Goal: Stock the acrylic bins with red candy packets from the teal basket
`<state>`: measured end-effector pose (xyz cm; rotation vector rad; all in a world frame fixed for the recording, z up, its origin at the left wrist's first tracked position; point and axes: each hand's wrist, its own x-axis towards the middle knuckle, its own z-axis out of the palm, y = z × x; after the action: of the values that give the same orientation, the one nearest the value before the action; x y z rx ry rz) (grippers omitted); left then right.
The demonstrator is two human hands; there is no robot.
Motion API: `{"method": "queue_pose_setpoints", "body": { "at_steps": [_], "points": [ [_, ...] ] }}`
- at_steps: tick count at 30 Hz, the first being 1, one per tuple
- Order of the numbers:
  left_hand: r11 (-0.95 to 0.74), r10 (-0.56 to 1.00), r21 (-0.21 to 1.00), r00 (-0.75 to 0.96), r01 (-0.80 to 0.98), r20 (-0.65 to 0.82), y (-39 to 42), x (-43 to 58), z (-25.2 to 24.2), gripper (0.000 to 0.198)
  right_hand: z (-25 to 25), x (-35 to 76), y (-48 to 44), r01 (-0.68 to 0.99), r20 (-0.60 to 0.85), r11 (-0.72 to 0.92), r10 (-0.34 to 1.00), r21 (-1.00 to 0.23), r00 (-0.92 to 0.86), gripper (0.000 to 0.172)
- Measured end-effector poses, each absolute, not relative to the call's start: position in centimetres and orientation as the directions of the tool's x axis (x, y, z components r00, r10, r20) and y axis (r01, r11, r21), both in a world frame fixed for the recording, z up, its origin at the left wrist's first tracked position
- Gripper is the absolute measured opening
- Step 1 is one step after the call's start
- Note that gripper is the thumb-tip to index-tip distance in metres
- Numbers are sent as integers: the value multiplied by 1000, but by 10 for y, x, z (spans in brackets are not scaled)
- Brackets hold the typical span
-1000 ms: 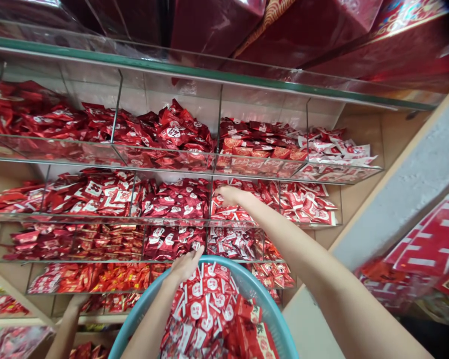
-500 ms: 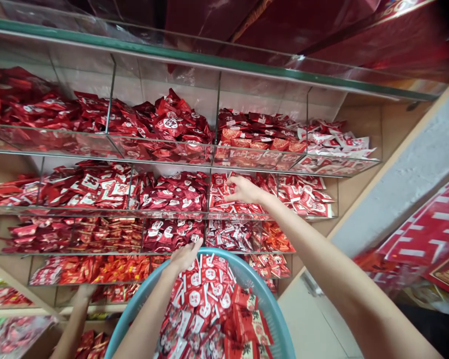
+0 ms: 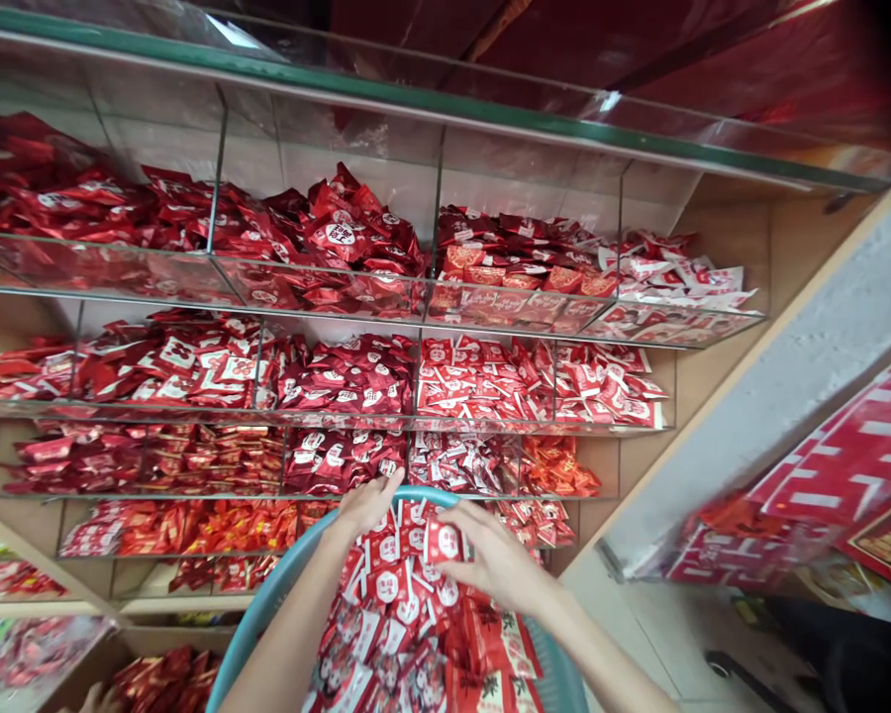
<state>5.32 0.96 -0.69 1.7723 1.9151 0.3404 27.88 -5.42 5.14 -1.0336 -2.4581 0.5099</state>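
Note:
A blue plastic basket [image 3: 248, 619] stands in front of me, filled with small red-and-white wrapped candies [image 3: 390, 584]. My left hand [image 3: 371, 503] grips its far rim, fingers partly hidden behind the edge. Over the right side of the heap is my right hand [image 3: 490, 555], its thumb and fingers closed about a red candy packet [image 3: 444, 542] with a white round print. Larger red packets [image 3: 497, 639] with dark lettering lie below that hand.
Glass-fronted shelves hold red packets [image 3: 342, 381] in divided compartments. A thick glass shelf edge [image 3: 445, 104] crosses above. At lower left, another person's hand [image 3: 93, 699] is beside a box of red packets [image 3: 167, 678]. Red printed packaging [image 3: 824, 475] stands by the grey wall.
My right hand has come down from the second-row compartment into the basket, with a packet now in its fingers. My left hand stays on the rim. The other person's arm has dropped lower.

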Motion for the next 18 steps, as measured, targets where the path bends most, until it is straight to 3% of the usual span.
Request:
{"method": "queue_pose_setpoints", "body": {
  "at_steps": [6,18],
  "points": [
    [109,981,497,-12,861,-194,8,54,-4,73,13,275,-70,708,177,667,744,-231,-644,45],
    [122,981,478,-32,870,-193,7,57,0,69,0,261,-81,765,192,642,745,53,-638,34]
  ]
}}
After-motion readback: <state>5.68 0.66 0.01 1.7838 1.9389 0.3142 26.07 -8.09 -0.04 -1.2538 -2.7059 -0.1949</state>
